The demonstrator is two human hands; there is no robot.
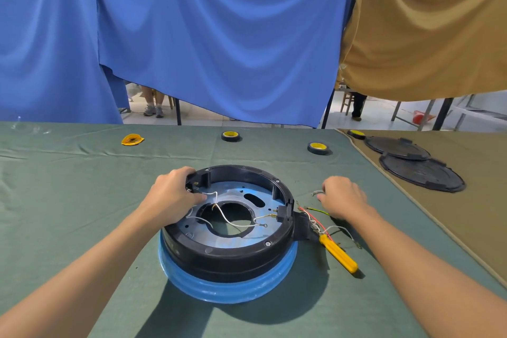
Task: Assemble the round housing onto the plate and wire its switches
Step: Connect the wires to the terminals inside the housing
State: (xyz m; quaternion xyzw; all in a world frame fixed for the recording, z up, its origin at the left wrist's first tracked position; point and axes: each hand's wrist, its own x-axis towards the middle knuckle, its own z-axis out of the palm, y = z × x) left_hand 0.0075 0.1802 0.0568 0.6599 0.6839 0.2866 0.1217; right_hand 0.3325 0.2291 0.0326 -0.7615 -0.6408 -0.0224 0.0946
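Now left grip [172, 196] clamps housing [233, 258] rim; right grip [344, 197] pinches loose wire [316, 193] on cloth [82, 200].

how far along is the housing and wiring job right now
Done: the black housing already sits on the blue plate. In hand: the left hand grips the housing's rim by a switch block; the right hand appears to pinch a loose wire on the cloth. Left: the white wires inside lie loose, one ring terminal unattached, and more wires and the yellow screwdriver wait beside it.
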